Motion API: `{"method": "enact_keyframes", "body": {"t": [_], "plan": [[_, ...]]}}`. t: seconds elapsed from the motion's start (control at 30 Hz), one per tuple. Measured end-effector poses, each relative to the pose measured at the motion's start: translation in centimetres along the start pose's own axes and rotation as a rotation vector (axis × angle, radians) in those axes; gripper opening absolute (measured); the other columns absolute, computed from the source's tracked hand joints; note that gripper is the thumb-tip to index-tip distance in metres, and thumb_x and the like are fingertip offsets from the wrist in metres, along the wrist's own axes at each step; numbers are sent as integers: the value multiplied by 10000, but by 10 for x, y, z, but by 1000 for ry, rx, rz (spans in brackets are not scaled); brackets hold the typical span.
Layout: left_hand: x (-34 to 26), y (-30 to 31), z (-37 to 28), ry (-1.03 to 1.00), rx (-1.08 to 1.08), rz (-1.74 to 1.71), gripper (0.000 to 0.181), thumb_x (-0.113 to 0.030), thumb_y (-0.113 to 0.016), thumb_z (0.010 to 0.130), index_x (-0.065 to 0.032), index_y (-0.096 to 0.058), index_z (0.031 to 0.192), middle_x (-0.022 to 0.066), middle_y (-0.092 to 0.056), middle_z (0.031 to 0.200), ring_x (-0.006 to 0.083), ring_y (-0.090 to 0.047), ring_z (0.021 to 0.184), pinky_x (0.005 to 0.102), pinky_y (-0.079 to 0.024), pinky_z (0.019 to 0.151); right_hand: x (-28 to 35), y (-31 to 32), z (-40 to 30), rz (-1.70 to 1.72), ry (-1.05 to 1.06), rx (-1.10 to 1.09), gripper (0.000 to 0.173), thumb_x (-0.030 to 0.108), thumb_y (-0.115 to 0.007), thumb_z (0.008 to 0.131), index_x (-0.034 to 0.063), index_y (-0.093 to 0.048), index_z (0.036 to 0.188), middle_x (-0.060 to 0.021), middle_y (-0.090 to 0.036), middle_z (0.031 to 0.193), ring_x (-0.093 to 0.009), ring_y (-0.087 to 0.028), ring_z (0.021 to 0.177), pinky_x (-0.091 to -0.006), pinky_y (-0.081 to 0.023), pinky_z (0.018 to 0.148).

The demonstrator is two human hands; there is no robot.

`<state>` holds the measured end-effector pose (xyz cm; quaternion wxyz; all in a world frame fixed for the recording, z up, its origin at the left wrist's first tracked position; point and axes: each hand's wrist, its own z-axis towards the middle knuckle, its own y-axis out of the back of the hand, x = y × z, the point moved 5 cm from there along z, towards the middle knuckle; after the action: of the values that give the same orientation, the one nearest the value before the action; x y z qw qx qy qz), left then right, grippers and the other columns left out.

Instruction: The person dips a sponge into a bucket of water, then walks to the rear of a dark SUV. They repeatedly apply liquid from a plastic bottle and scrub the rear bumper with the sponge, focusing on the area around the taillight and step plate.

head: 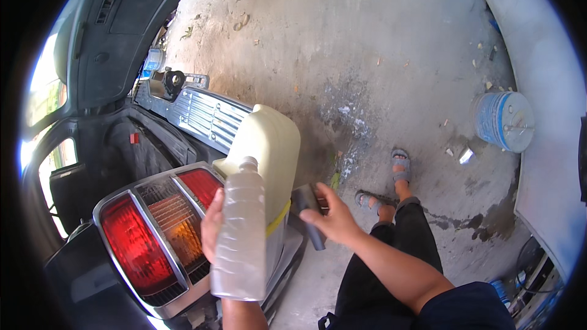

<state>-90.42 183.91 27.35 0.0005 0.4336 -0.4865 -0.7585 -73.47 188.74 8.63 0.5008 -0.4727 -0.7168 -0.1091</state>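
My left hand holds a clear ribbed plastic bottle, upright in the picture, its neck toward the cream-coloured car body corner; most of its fingers are hidden behind the bottle. To the right, my right hand grips a dark grey block between thumb and fingers; its exact kind cannot be told. The car's tail light, with red and amber lenses in a chrome frame, lies left of the bottle. Behind the bottle stands a pale yellow panel or container with a yellow strip lower down.
The open tailgate rises at upper left above the cargo area. A ribbed metal bumper step extends behind the pale thing. On the concrete floor, a lidded blue-and-white bucket stands right, beside a large pale panel.
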Motion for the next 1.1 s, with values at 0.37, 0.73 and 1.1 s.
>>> {"method": "enact_keyframes", "body": {"t": [0.37, 0.73, 1.1], "plan": [[-56, -35, -61, -610, 499, 369, 422, 51, -659, 740, -114, -625, 1127, 228, -517, 1391, 431, -504, 1299, 551, -469, 1036, 63, 41, -44, 872, -741, 710, 641, 473, -663, 912, 27, -528, 1352, -89, -646, 1184, -135, -638, 995, -286, -517, 849], [48, -102, 29, 7, 330, 905, 723, -260, -606, 902, 73, -302, 1467, 290, -302, 1535, 438, -213, 1469, 528, -166, 1205, 134, 65, 36, 504, -727, 907, 946, 600, -671, 821, 33, -338, 1501, -105, -542, 1321, -155, -541, 1162, -285, -433, 975], [48, -148, 106, 76, 92, 852, 685, -383, -613, 911, -6, -414, 1448, 204, -371, 1537, 357, -292, 1461, 468, -212, 1202, 123, 110, 64, 522, -870, 769, 934, 565, -736, 743, 15, -421, 1429, -98, -596, 1216, -168, -612, 1041, -301, -512, 873]]}}
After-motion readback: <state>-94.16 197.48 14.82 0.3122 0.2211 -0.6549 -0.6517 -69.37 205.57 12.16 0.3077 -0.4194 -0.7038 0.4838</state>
